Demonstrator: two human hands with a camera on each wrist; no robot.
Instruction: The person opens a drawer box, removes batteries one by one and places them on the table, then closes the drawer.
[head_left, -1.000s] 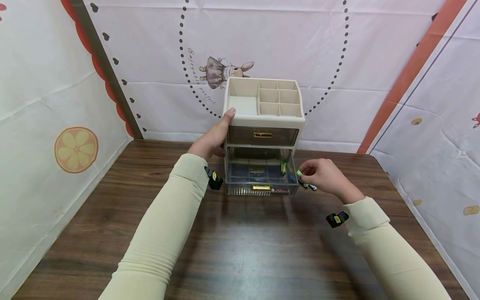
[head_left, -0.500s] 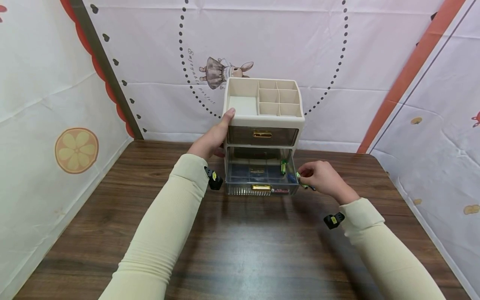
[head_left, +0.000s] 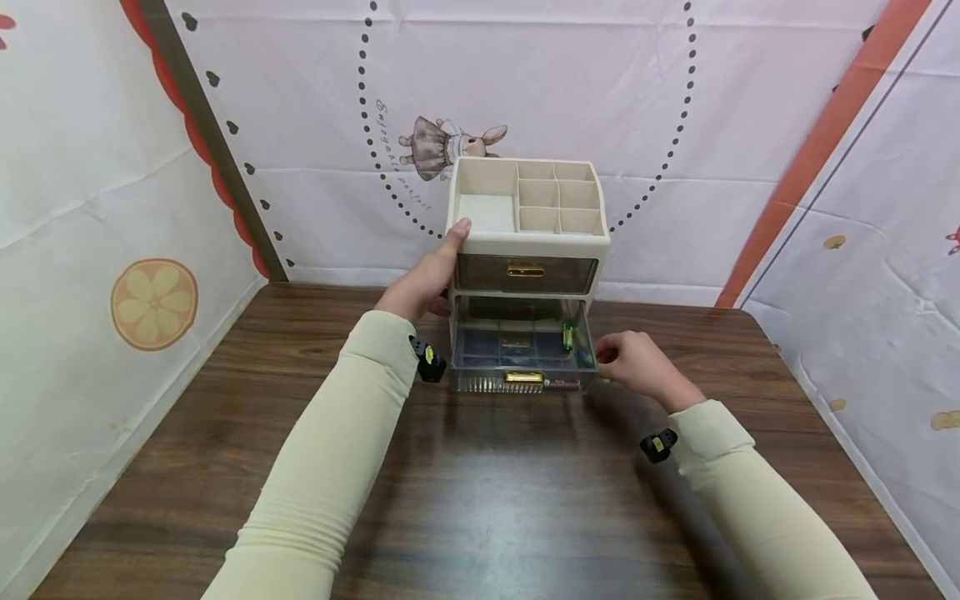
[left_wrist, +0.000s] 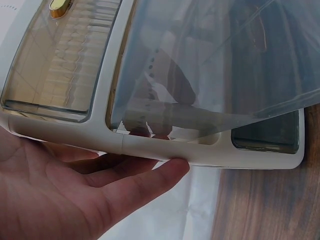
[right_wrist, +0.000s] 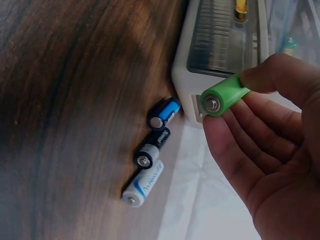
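My left hand (head_left: 416, 283) grips the left side of a cream drawer organizer (head_left: 532, 244), thumb on the top edge, fingers along the side. The organizer's lower clear drawer (head_left: 476, 383) is pulled out. Inside it lie a green battery (head_left: 567, 337) and a reddish battery (head_left: 562, 384) near the front. Just right of the drawer, my right hand (head_left: 641, 362) pinches another green battery (right_wrist: 227, 95) between thumb and fingers. A blue battery (right_wrist: 165, 112), a black battery (right_wrist: 151, 147) and a white battery (right_wrist: 144, 184) lie on the table below it; the head view hides them.
The organizer's upper drawer (head_left: 525, 273) is closed, and its top has open compartments (head_left: 537, 193). It stands on a dark wood table (head_left: 480, 500), close to a printed cloth backdrop (head_left: 300, 150). More cloth hangs at both sides.
My right hand has lowered slightly and its wrist has shifted left, beside the drawer. The batteries on the table, seen earlier in the head view, are now hidden there. My left hand stays put.
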